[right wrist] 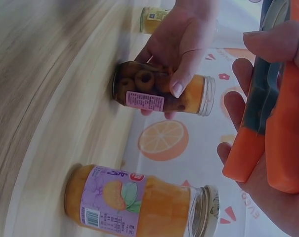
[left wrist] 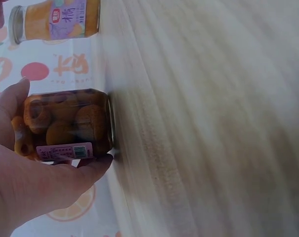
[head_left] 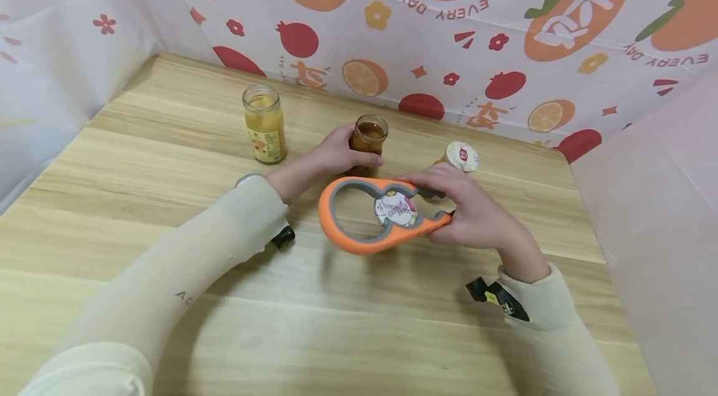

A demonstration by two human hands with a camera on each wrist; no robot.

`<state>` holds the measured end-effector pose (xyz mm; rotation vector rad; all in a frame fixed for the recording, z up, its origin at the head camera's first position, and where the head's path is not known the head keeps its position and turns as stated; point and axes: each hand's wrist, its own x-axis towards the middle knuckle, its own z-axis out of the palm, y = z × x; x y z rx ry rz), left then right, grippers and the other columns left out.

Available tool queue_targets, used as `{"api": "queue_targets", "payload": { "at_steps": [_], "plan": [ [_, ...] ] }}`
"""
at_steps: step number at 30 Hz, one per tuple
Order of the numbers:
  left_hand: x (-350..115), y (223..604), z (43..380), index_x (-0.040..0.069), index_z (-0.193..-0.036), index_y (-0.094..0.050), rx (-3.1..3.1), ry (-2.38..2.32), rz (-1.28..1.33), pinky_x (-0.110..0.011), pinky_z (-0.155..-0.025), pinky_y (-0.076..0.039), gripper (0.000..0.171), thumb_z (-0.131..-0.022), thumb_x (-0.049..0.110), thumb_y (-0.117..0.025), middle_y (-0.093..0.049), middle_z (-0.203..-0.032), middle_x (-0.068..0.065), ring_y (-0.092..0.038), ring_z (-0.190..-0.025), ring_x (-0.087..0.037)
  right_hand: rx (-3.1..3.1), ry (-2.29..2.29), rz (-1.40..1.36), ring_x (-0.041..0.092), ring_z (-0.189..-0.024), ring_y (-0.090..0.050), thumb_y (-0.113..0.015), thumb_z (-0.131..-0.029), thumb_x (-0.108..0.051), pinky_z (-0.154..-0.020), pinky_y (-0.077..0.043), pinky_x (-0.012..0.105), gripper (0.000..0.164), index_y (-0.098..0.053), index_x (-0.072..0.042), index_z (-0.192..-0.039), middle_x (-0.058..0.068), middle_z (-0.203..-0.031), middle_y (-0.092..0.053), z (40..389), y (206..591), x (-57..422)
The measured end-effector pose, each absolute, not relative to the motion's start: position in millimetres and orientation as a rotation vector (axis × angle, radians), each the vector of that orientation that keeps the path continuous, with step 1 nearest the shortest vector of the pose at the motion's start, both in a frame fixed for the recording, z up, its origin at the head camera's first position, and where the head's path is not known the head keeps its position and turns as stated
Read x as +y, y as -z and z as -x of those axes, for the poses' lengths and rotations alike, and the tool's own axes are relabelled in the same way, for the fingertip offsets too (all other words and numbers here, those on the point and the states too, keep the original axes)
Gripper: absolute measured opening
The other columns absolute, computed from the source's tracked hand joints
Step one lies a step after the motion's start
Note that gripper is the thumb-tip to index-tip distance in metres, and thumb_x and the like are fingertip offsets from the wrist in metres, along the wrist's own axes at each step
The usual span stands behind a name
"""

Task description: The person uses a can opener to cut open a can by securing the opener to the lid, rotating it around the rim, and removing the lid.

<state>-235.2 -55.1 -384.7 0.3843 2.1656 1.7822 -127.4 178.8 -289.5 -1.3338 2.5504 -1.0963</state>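
My left hand (head_left: 339,154) grips a lidless glass jar (head_left: 368,141) of dark syrup standing on the table; the left wrist view shows round, hollowed brown fruits inside. The thumb and fingers lie around its side. My right hand (head_left: 473,209) holds an orange and grey jar opener (head_left: 359,246) by its handles, over the table in front of the jar. A printed white lid (head_left: 396,207) shows within the opener's inner gap; I cannot tell whether it is gripped there or lies below. Beyond the right hand stands a lidded jar (right wrist: 156,202) with orange contents and a purple label.
A lidless jar (head_left: 265,128) with yellow contents stands at the back left of the wooden table (head_left: 314,333). A fruit-printed sheet (head_left: 348,28) hangs behind the table's back edge. White sheets close off the left and right sides.
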Motion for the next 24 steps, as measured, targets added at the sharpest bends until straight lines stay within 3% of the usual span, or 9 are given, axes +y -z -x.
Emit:
{"api": "queue_targets", "payload": {
  "at_steps": [8, 12, 16, 20, 24],
  "plan": [
    [-56, 387, 237, 0.011, -0.122, -0.05, 2.161, -1.805, -0.359, -0.04, -0.092, -0.041, 0.055, -0.076, 0.02, -0.08, -0.057, -0.113, -0.008, -0.052, -0.103, -0.022, 2.534, 1.106, 1.348, 0.022, -0.097, -0.051, -0.082, -0.063, -0.002, -0.076, -0.042, 0.043, 0.064, -0.06, -0.005, -0.122, 0.001, -0.108, -0.062, 129, 291, 174],
    [-57, 384, 234, 0.018, -0.138, -0.035, 2.169, -1.816, -0.328, -0.041, -0.095, -0.04, 0.078, -0.075, 0.023, -0.081, -0.051, -0.121, -0.009, -0.05, -0.108, -0.022, 2.534, 1.118, 1.354, 0.022, -0.097, -0.051, -0.082, -0.063, -0.002, -0.076, -0.042, 0.041, 0.064, -0.06, -0.005, -0.123, 0.002, -0.108, -0.061, 129, 291, 174],
    [-64, 379, 226, 0.033, -0.148, -0.018, 2.204, -1.823, -0.305, -0.044, -0.1, -0.036, 0.102, -0.071, 0.029, -0.083, -0.039, -0.137, -0.012, -0.041, -0.123, -0.028, 2.543, 1.154, 1.369, 0.021, -0.097, -0.049, -0.082, -0.062, -0.001, -0.077, -0.042, 0.041, 0.065, -0.06, -0.003, -0.122, 0.003, -0.107, -0.061, 128, 290, 174],
    [-77, 368, 203, 0.035, -0.147, -0.021, 2.228, -1.911, -0.254, -0.047, -0.106, -0.026, 0.096, -0.074, 0.026, -0.082, -0.026, -0.149, -0.01, -0.023, -0.135, -0.03, 2.534, 1.208, 1.364, 0.021, -0.098, -0.049, -0.081, -0.062, 0.001, -0.078, -0.044, 0.039, 0.064, -0.06, -0.002, -0.122, 0.004, -0.107, -0.061, 128, 289, 174],
    [-88, 349, 169, 0.026, -0.142, -0.032, 2.201, -2.126, -0.197, -0.041, -0.108, -0.026, 0.075, -0.082, 0.014, -0.074, -0.032, -0.145, -0.004, -0.028, -0.133, -0.02, 2.518, 1.261, 1.357, 0.021, -0.091, -0.048, -0.078, -0.062, 0.004, -0.071, -0.045, 0.036, 0.063, -0.06, -0.002, -0.122, 0.004, -0.103, -0.061, 128, 290, 173]
  ]
}}
